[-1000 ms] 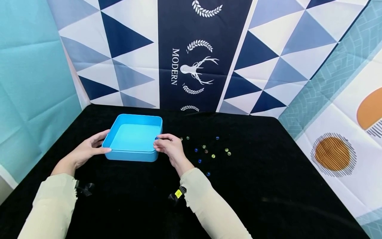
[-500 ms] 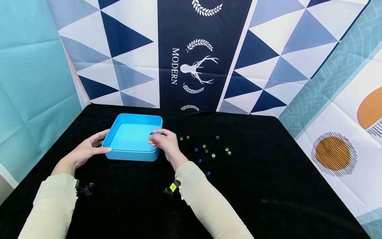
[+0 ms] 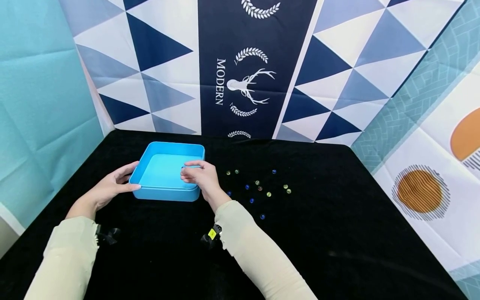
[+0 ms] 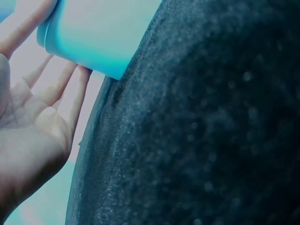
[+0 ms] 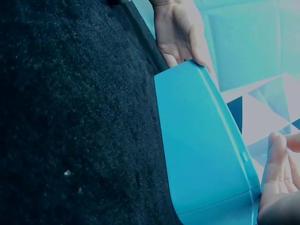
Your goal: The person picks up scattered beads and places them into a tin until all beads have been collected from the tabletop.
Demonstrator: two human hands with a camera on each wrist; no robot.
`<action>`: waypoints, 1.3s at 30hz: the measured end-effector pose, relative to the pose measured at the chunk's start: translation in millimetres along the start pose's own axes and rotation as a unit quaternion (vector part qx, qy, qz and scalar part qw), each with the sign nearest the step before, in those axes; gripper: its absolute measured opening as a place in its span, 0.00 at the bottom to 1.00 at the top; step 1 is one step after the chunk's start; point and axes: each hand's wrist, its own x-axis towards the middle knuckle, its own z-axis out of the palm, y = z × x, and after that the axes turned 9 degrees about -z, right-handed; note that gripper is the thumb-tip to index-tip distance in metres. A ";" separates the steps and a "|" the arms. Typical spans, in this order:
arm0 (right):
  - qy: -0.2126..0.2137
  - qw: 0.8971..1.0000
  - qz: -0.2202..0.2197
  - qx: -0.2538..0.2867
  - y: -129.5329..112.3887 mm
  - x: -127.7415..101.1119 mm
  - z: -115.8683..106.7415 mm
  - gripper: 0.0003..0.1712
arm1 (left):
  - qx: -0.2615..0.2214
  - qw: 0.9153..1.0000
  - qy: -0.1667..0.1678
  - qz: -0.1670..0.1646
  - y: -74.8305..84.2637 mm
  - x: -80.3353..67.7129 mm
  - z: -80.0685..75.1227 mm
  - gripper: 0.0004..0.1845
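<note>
A shallow, square light-blue plastic box (image 3: 165, 194), without a lid, stands on the black cloth. My left hand (image 3: 106, 187) holds its front left corner, the thumb on the front and the fingers along the left side. Over the box's right part, my right hand (image 3: 202, 177) pinches a blue marble (image 3: 183, 168), mostly hidden by the fingertips. In the right wrist view, the thumb and fingertips (image 5: 277, 140) meet above the rim. Several loose marbles lie to the right, among them a yellow-green marble (image 3: 268, 194) and a blue marble (image 3: 262, 216).
Black cloth (image 3: 337, 233) covers the table. Patterned fabric (image 3: 243, 83) hangs behind it, with more hanging fabric at the left and right sides. A small camera with a yellow tag (image 3: 212, 233) sits on my right wrist.
My right hand has moved left with the blue marble, from the box's right rim to over its inside. A blue marble now shows beside my right wrist. My left hand stays put.
</note>
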 end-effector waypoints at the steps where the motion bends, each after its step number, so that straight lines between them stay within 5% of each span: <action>1: -0.001 1.000 0.001 -0.001 0.2 0.1 0.0 0.15 | 0.000 1.000 0.000 0.000 0.3 -0.2 0.1 0.46; 39: -0.062 0.997 -0.025 0.029 -9.4 -50.3 -35.9 0.16 | 0.001 1.000 -0.003 -0.001 1.3 -1.8 0.8 0.45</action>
